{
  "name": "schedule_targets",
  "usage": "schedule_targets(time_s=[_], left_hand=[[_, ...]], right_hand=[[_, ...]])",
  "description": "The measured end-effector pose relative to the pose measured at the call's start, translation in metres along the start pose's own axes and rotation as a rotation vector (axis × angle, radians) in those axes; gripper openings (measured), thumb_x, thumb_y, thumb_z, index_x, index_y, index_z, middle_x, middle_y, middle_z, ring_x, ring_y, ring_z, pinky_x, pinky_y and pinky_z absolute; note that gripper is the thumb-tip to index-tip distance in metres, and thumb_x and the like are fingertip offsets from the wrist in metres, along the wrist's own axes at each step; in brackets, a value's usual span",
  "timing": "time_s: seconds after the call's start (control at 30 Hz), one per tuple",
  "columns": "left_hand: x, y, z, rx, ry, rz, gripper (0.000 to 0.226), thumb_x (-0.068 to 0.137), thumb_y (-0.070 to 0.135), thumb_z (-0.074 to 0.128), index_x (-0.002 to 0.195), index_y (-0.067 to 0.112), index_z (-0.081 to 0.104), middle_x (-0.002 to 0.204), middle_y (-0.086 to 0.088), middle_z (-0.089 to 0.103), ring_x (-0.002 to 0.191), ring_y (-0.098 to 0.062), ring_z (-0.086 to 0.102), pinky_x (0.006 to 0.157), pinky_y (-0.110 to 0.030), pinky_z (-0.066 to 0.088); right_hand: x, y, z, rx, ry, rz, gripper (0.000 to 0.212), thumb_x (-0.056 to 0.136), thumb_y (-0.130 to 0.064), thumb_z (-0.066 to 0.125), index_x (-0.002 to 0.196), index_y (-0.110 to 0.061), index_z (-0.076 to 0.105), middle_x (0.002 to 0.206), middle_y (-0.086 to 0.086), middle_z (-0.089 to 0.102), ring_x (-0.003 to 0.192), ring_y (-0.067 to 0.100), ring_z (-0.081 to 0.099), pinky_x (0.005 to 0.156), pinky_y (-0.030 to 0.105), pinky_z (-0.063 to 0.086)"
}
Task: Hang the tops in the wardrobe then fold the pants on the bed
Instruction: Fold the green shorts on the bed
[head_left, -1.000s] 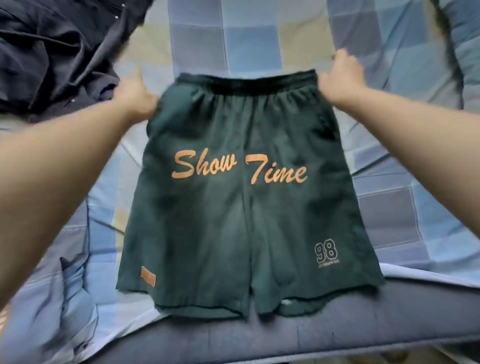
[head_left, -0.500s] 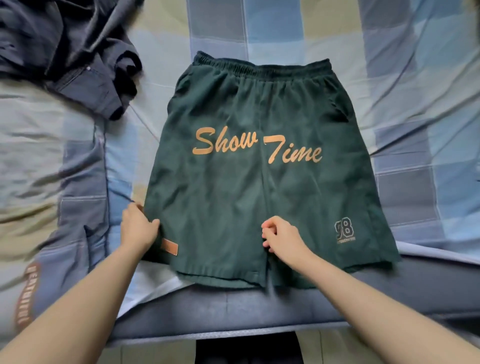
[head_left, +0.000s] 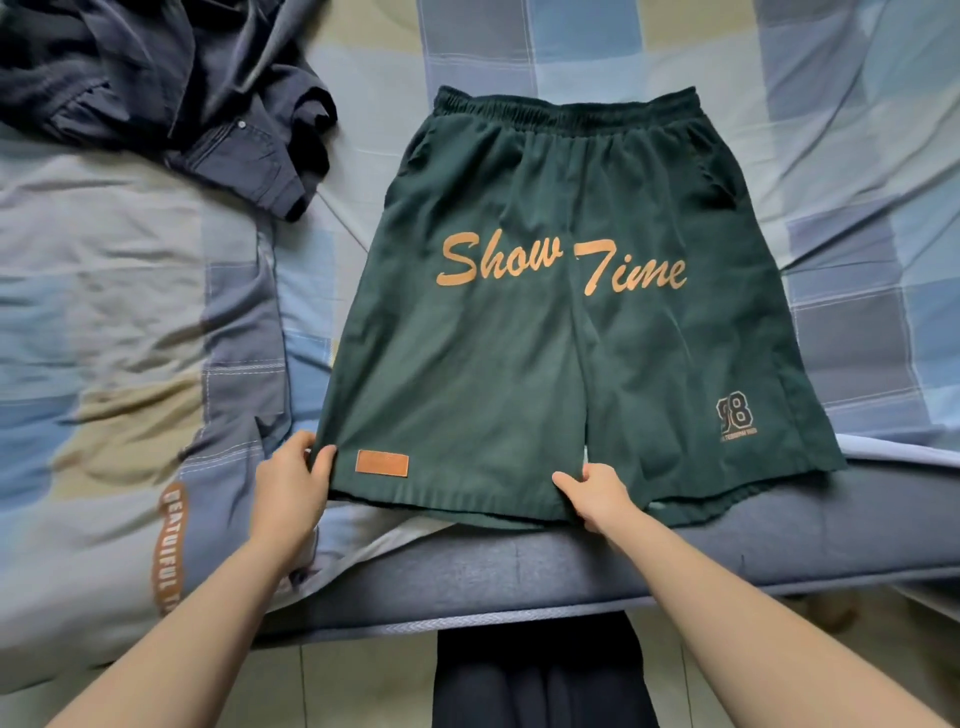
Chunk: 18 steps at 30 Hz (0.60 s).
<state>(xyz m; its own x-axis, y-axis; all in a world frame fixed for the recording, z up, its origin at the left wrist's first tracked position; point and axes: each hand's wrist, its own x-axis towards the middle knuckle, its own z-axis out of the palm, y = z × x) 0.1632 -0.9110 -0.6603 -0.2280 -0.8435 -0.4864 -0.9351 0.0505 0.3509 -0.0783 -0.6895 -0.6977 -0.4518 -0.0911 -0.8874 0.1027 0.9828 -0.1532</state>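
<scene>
Dark green shorts with orange "Show Time" lettering lie flat on the bed, waistband far, hems near me. My left hand pinches the outer bottom corner of the left leg, beside an orange patch. My right hand pinches the inner hem corner of the same leg at the crotch split. A crumpled dark navy garment lies at the far left.
The bed carries a blue, grey and beige checked quilt with a bunched fold at the left. The grey mattress edge runs along the front, with tiled floor and my dark-clothed legs below it.
Both hands left the waistband and came down to the near hems. From half a second ago they shifted slightly and now pinch the two bottom corners of the left leg.
</scene>
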Motion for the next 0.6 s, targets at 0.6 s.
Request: schedule_targets(time_s=[0.6], left_hand=[[-0.067,0.141,0.121,0.474,-0.269,0.588,0.053,0.087,0.020,0.055,0.139,0.016,0.046,0.129,-0.007,0.056,0.118,-0.031,0.048,0.093,-0.040,0.042]], right_hand=[[0.039,0.055,-0.158,-0.110,0.358,-0.221,0.016,0.090,-0.016,0.056,0.102,-0.007,0.062,0.104,0.018,0.064,0.101,0.035,0.060,0.089,0.036,0.044]])
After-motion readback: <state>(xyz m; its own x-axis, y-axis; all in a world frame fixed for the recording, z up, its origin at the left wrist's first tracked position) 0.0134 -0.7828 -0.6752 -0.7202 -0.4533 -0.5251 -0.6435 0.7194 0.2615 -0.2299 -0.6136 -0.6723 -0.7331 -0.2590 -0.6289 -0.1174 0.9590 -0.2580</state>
